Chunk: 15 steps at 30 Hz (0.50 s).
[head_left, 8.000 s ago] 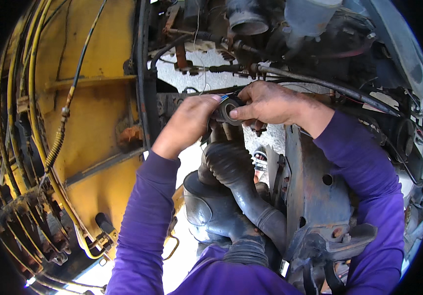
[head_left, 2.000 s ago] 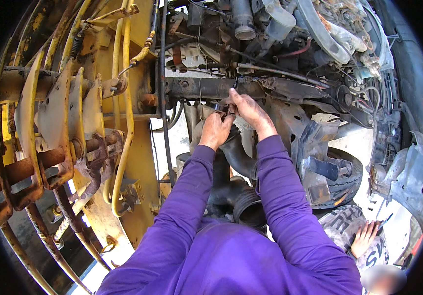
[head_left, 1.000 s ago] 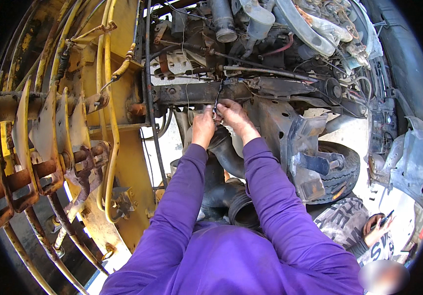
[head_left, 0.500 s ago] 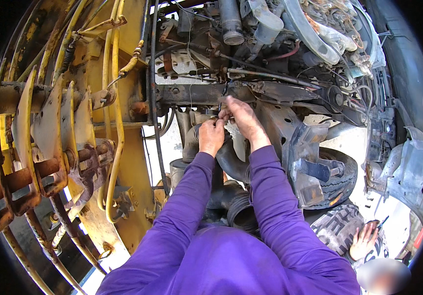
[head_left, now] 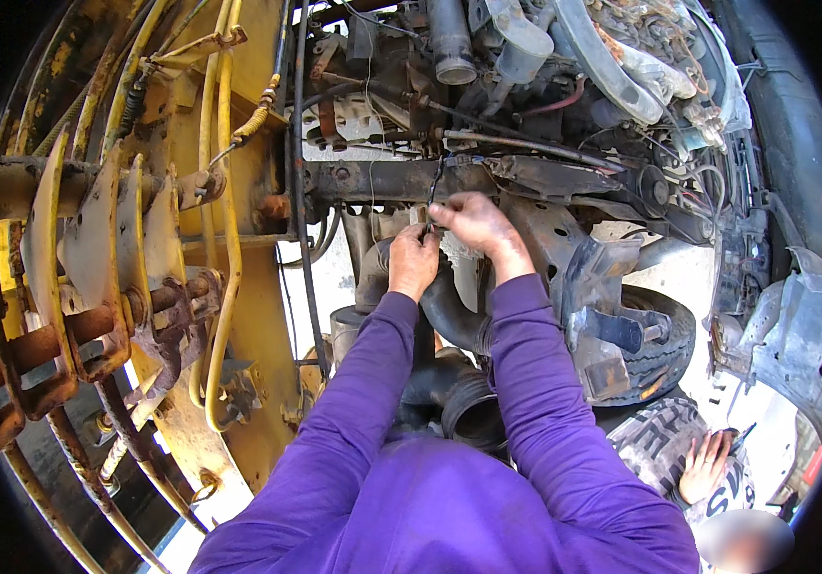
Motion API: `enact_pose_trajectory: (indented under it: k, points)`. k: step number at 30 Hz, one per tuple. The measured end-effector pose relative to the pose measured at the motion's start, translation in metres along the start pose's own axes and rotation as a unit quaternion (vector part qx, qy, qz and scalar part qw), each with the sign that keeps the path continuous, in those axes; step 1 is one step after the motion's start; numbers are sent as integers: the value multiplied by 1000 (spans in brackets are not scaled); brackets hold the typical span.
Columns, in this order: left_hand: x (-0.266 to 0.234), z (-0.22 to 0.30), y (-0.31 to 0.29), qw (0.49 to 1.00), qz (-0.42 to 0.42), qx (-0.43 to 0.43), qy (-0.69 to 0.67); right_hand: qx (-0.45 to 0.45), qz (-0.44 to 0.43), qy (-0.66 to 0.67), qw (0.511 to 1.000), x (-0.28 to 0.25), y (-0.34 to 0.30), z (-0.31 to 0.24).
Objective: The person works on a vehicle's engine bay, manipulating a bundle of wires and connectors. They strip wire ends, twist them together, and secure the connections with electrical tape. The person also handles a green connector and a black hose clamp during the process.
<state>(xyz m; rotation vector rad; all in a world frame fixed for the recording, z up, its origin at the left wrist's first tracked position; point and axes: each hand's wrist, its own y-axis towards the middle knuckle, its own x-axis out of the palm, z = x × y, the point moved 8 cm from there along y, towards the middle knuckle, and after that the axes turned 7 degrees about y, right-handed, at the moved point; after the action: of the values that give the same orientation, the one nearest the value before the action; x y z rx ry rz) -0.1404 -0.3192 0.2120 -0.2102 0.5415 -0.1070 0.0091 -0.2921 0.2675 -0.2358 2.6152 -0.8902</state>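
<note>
Cable (head_left: 437, 179) looks thin, black and slightly bent.

We're in a purple top (head_left: 439, 507), lower centre: long creased sleeves (head_left: 353, 383), close cuffs (head_left: 523, 298), bare hands (head_left: 413, 264).

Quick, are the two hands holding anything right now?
Left hand: closed, pinching the black cable.
Right hand: curled at the cable; can't tell whether it's gripping.

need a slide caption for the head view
Left hand and right hand at a dark cable, yellow panel to the left.
</note>
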Motion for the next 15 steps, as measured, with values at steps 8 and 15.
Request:
enact_pose_trajectory:
  k: [8,15]
  points:
    - [5,-2,15,992,-46,-78,-92,62,45,264,961,10,29,57]
    - [6,-7,18,955,-110,-191,-199,25,55,141,988,17,11,46]
